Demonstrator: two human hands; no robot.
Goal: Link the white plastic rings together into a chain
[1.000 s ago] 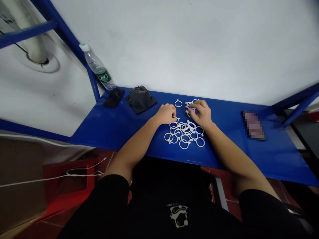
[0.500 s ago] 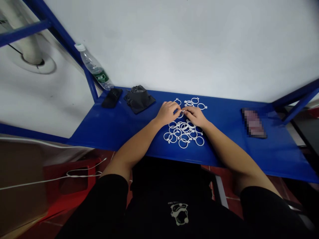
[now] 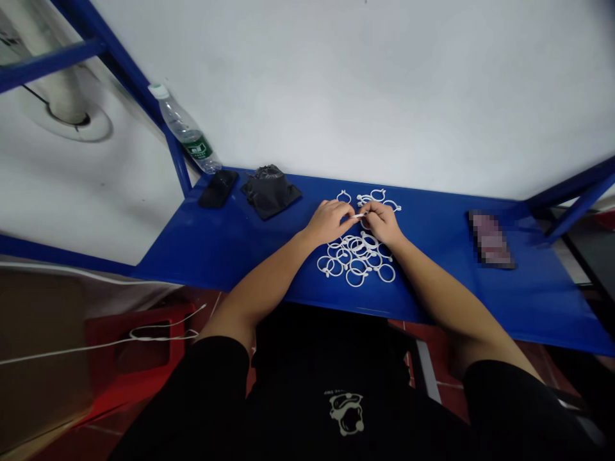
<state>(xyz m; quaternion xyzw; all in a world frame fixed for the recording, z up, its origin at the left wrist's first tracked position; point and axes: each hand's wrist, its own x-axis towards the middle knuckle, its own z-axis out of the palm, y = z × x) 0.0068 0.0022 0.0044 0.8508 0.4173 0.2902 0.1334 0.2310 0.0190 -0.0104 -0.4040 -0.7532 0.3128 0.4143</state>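
Between my two hands is a white plastic ring (image 3: pixel 358 216), seen almost edge-on and partly covered by fingers. My left hand (image 3: pixel 330 219) pinches its left side with thumb and fingertips. Closed on its right side is my right hand (image 3: pixel 381 221). Just below my hands lies a loose pile of white rings (image 3: pixel 355 256), each with a small tab or clasp. Beyond my right hand several more rings (image 3: pixel 378 195) lie in a small group. A single ring (image 3: pixel 343 196) with its ends apart rests behind my left hand.
A blue table (image 3: pixel 288 275) meets a white wall. At the left are a clear bottle (image 3: pixel 189 137) with a green label, a black phone (image 3: pixel 218 189) and a crumpled black bag (image 3: pixel 270 192). A blurred-out flat object (image 3: pixel 491 238) lies at the right.
The ring between my hands has turned from facing me to nearly edge-on. My right hand has shifted slightly right, and its fingers are more curled. The view has moved slightly.
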